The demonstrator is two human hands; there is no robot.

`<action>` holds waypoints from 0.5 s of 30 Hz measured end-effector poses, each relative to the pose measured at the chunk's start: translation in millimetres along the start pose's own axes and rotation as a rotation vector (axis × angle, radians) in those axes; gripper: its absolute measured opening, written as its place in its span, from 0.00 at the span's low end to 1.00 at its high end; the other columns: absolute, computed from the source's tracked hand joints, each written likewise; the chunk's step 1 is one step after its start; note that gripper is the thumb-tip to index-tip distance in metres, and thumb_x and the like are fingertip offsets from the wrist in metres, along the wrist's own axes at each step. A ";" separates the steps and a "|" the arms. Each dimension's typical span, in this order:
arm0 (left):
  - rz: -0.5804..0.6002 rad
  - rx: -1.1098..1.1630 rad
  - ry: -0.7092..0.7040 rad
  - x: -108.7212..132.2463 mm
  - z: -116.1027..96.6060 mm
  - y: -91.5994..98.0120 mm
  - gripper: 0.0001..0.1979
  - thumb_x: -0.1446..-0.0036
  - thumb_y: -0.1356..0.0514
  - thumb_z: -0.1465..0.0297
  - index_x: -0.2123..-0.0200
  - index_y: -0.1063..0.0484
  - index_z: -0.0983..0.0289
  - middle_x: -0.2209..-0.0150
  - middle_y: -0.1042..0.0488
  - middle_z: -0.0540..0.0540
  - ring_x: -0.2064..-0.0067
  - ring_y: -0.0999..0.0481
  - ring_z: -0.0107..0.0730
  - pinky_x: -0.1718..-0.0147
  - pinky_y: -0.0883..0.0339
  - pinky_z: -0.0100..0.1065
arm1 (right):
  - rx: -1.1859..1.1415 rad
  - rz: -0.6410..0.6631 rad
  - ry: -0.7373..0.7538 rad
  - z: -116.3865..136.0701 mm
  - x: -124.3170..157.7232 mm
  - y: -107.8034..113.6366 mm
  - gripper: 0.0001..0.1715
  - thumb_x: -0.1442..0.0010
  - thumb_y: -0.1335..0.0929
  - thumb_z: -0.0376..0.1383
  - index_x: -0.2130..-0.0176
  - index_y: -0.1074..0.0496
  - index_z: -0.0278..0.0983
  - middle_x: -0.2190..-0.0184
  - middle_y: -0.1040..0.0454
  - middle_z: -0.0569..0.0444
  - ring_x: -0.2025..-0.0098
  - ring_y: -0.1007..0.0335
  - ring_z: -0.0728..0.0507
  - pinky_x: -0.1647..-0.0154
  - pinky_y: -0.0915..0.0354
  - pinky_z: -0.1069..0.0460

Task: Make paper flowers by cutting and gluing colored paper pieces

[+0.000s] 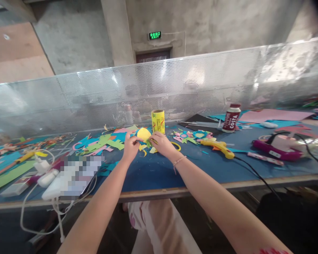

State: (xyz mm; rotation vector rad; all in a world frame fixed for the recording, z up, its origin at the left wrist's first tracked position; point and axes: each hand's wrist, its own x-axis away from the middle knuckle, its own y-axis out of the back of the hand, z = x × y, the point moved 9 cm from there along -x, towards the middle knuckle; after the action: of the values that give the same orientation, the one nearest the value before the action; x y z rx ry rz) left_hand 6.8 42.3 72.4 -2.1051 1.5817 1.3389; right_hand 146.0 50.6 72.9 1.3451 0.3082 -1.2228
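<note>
Both hands were together near the middle of the bench point(148, 176), toward its far edge. The left hand point(131, 145) pinched a yellow paper shape point(143, 134). The right hand point(161, 143) was closed on what seemed to be a green strip point(149, 142) beneath it. The thin paper could tear or crease if the hands pulled against each other. The shape stood roughly upright, its long axis and rounded end pointing at the far edge.

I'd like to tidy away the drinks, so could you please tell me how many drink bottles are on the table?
1: the Costa bottle stands upright near the mesh screen, right of the yellow roll. Paper scraps could hide others.
</note>
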 end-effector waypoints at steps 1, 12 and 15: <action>0.004 0.009 0.005 0.2 0.5 -0.4 0.13 0.57 0.48 0.82 0.75 0.26 0.63 0.51 0.42 0.57 0.54 0.34 0.37 0.57 0.36 0.39 | 0.021 0.013 0.014 1.8 0.1 -1.1 0.11 0.42 0.41 0.34 0.66 0.30 0.37 0.66 0.35 0.49 0.61 0.38 0.45 0.55 0.40 0.47; -0.004 0.074 0.062 0.7 5.6 -0.9 0.13 0.58 0.48 0.82 0.75 0.26 0.64 0.53 0.40 0.56 0.60 0.31 0.32 0.60 0.34 0.36 | 0.127 0.169 0.086 13.2 -0.1 -13.7 0.12 0.40 0.41 0.33 0.69 0.30 0.37 0.68 0.34 0.47 0.59 0.41 0.42 0.53 0.44 0.45; -0.010 0.075 0.081 0.4 7.2 -0.2 0.13 0.58 0.48 0.82 0.75 0.26 0.64 0.53 0.40 0.56 0.61 0.30 0.31 0.61 0.34 0.35 | 0.152 0.169 0.070 10.9 -0.9 -12.7 0.12 0.41 0.41 0.32 0.70 0.31 0.37 0.68 0.33 0.47 0.57 0.42 0.41 0.51 0.45 0.45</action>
State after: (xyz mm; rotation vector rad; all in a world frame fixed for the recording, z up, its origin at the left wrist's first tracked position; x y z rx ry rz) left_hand 3.2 46.6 67.9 -2.1446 1.6241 1.1854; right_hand 130.6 44.9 69.6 1.5156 0.1487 -1.0763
